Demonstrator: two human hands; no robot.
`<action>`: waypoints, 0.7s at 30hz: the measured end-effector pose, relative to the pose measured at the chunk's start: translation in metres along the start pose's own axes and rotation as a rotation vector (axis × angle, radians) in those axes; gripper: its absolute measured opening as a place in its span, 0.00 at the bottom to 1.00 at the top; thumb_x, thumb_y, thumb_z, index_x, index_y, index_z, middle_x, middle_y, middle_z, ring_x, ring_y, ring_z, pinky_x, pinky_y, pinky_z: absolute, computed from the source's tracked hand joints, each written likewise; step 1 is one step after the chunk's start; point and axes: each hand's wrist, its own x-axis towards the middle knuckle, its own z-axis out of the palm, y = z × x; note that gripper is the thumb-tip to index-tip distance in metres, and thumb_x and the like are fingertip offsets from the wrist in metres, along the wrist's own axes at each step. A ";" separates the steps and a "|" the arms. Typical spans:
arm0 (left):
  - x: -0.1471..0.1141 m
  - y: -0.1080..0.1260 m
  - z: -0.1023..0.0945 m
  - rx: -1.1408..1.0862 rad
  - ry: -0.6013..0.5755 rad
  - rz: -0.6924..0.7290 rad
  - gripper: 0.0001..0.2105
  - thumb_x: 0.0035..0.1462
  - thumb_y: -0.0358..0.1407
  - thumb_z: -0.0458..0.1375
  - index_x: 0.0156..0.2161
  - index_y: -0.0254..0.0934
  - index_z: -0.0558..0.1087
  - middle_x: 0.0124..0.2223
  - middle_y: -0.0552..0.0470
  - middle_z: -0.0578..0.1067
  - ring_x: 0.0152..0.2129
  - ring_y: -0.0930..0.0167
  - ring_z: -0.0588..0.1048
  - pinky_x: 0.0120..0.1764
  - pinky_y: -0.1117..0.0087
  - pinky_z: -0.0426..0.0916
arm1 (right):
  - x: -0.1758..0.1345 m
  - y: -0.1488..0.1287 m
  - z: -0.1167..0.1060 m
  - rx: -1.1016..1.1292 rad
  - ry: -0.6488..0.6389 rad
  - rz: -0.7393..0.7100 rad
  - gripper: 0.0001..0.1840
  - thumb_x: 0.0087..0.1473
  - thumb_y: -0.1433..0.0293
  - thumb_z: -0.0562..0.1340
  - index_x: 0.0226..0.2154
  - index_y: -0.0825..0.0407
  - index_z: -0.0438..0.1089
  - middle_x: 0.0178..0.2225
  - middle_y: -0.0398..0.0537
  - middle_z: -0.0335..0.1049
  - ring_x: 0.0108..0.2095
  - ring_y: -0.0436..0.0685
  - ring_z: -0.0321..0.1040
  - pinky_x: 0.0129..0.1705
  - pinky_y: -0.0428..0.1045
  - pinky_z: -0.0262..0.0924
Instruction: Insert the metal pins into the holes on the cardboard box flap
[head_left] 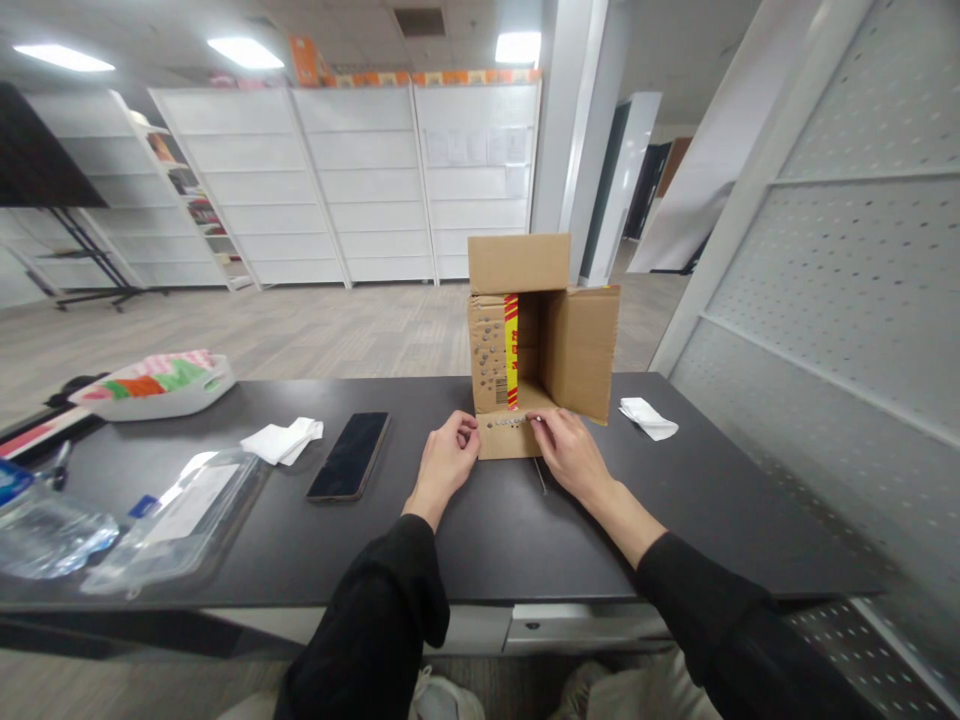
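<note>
An open cardboard box (581, 335) stands on its side on the dark table, its opening toward me. Many small grey round pieces dot its left flap (487, 355), and a row of tiny shiny ones runs along the lower flap (502, 440). My left hand (448, 455) is at that flap's left edge, fingers curled together; what they hold, if anything, is hidden. At the flap's right end my right hand (570, 452) pinches something tiny, too small to name. A thin dark stick-like thing (541, 476) lies on the table below the flap.
On the table (420, 400) to the left are a phone (349, 457), white tissue (283, 440), a clear plastic case (187, 515), a water bottle (56, 530) and a white tray (161, 402). Another tissue (649, 418) lies right. A perforated panel (840, 300) borders the right side.
</note>
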 end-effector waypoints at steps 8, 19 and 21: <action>0.000 -0.001 0.000 0.002 0.002 0.008 0.06 0.55 0.33 0.54 0.38 0.39 0.70 0.32 0.55 0.76 0.24 0.75 0.71 0.32 0.73 0.64 | 0.001 -0.003 0.000 0.022 -0.030 -0.022 0.13 0.67 0.68 0.50 0.43 0.51 0.69 0.39 0.55 0.74 0.41 0.63 0.70 0.44 0.57 0.63; 0.001 -0.001 0.000 0.000 0.004 0.009 0.06 0.54 0.33 0.54 0.38 0.39 0.70 0.31 0.55 0.76 0.24 0.75 0.71 0.32 0.74 0.64 | 0.003 0.002 0.005 0.025 -0.020 -0.022 0.12 0.67 0.69 0.52 0.43 0.52 0.70 0.38 0.54 0.74 0.40 0.63 0.69 0.44 0.57 0.63; 0.001 -0.001 0.000 -0.003 0.002 0.005 0.06 0.54 0.33 0.54 0.38 0.39 0.70 0.31 0.54 0.76 0.24 0.75 0.71 0.32 0.74 0.64 | 0.003 0.003 0.005 0.035 -0.016 -0.017 0.11 0.67 0.70 0.52 0.43 0.52 0.70 0.38 0.54 0.74 0.40 0.62 0.69 0.44 0.56 0.62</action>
